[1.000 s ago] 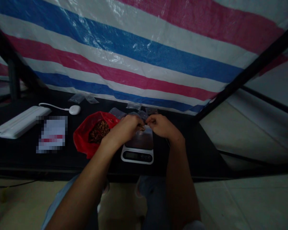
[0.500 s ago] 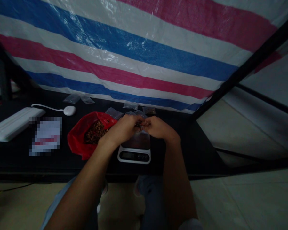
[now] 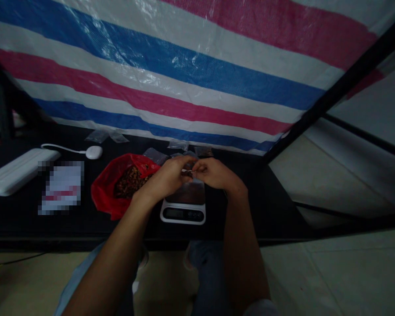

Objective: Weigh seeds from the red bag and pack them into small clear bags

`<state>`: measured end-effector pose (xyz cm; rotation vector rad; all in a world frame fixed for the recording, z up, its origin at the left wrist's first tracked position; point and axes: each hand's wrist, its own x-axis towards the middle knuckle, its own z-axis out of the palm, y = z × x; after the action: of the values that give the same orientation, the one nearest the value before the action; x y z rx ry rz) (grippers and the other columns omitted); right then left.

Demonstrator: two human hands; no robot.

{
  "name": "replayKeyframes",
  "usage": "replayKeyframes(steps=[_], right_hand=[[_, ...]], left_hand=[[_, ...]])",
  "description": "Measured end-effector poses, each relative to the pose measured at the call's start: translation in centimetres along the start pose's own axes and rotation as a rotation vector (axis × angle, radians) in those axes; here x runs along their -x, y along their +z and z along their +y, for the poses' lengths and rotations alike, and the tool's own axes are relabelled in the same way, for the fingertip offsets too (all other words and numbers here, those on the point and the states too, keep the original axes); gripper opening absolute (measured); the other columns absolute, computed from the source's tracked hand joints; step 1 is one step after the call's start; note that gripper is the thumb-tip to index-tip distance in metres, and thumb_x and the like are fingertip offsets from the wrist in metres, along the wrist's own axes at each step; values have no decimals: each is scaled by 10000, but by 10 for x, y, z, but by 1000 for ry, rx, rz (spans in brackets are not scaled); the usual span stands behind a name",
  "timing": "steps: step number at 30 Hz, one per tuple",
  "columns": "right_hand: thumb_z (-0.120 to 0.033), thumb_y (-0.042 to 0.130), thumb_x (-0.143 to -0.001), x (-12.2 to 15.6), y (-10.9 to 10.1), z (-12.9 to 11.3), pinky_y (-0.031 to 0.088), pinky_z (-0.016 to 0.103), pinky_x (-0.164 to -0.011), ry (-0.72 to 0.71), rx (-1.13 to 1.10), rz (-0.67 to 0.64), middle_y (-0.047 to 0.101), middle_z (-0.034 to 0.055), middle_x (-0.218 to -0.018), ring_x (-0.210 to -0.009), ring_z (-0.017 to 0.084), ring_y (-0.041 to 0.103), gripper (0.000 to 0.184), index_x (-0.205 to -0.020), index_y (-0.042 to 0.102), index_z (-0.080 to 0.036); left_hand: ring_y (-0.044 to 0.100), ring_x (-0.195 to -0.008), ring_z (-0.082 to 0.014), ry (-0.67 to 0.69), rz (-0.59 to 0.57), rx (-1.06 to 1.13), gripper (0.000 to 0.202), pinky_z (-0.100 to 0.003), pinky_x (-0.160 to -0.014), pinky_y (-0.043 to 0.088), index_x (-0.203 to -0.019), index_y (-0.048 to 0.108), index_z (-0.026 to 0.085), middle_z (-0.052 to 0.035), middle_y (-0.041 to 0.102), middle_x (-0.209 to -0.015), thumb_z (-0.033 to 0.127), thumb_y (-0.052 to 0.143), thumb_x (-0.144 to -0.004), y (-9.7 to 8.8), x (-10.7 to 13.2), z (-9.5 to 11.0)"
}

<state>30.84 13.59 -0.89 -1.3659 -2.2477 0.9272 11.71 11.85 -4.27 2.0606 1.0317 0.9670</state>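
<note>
My left hand (image 3: 164, 179) and my right hand (image 3: 215, 174) meet above a white digital kitchen scale (image 3: 182, 215). Their fingertips pinch the top edge of a clear plastic bag (image 3: 185, 194), which stands on the scale with dark contents inside. A few brown bits show at its mouth between my fingers. To the left of my left hand lies an open red plastic bag (image 3: 105, 193) holding a heap of brown chunks (image 3: 130, 182). My hands hide the upper part of the clear bag.
Several small clear bags (image 3: 97, 136) lie along the back of the black table (image 3: 266, 206). At the left are a long white box (image 3: 19, 165), a round white corded device (image 3: 94, 152) and a blurred paper sheet (image 3: 61, 188). A striped tarpaulin (image 3: 184, 87) hangs behind.
My hands have drawn slightly closer together over the scale. The whole scene has shifted a little to the left in view. The scale and both bags have stayed in place on the table.
</note>
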Motion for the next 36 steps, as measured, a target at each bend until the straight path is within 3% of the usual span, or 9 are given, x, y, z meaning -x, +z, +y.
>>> replayKeyframes(steps=[6, 9, 14, 19, 22, 27, 32, 36], right_hand=[[-36, 657, -864, 1, 0, -1, 516, 243, -750, -22, -1, -11, 786, 54, -850, -784, 148, 712, 154, -849, 768, -142], [-48, 639, -885, 0, -3, 1, 515, 248, -746, -12, 4, 31, 794, 62, -893, -808, 155, 719, 169, -909, 775, -145], [-57, 624, -909, -15, 3, 11, 527, 262, -802, 6, 44, 105, 809, 80, -978, -882, 168, 735, 207, -953, 802, -152], [-50, 641, -881, -32, 20, 20, 518, 247, -748, 21, 56, 16, 818, 70, -952, -850, 173, 739, 221, -942, 823, -159], [-38, 626, -879, -31, 18, 21, 511, 248, -750, 6, 57, 18, 814, 74, -921, -831, 167, 731, 222, -895, 819, -147], [-101, 660, -888, -12, -3, 17, 522, 270, -785, -37, -60, 75, 802, 82, -927, -844, 167, 721, 149, -927, 802, -121], [-140, 671, -879, 0, -9, 8, 538, 285, -800, -83, -117, -21, 807, 63, -924, -849, 177, 725, 155, -951, 808, -148], [-137, 650, -890, 0, -5, 2, 543, 287, -816, -81, -146, -100, 817, 68, -944, -877, 187, 738, 171, -924, 817, -152]], left_hand=[[710, -1132, -270, 17, 58, -29, 506, -428, -1012, 569, -1325, 659, 193, -126, 692, -1321, 183, 714, -823, -7, 6, 1], [725, -1036, -254, -45, 66, -145, 334, -383, -932, 582, -1175, 724, 181, -110, 734, -1193, 247, 708, -847, -20, 16, 8], [751, -829, -247, -286, -107, -342, 169, -311, -750, 557, -963, 788, 222, -67, 804, -929, 264, 733, -809, -36, 36, 7], [758, -819, -232, -290, -253, -313, 178, -295, -744, 528, -864, 807, 241, -39, 813, -874, 209, 632, -873, -34, 42, 4], [753, -868, -236, -237, -176, -322, 198, -300, -777, 531, -915, 805, 231, -52, 811, -949, 236, 607, -916, -33, 38, 9], [726, -1004, -242, -100, 31, -297, 209, -331, -901, 533, -1022, 800, 221, -74, 787, -1085, 246, 605, -952, -23, 27, 14], [721, -1031, -240, -66, 4, -244, 191, -355, -954, 533, -1022, 791, 217, -62, 784, -1092, 199, 624, -931, -11, 20, 10], [737, -1056, -235, -106, 17, -200, 288, -335, -927, 549, -1175, 743, 227, -55, 792, -1124, 171, 602, -930, -11, 22, 9]])
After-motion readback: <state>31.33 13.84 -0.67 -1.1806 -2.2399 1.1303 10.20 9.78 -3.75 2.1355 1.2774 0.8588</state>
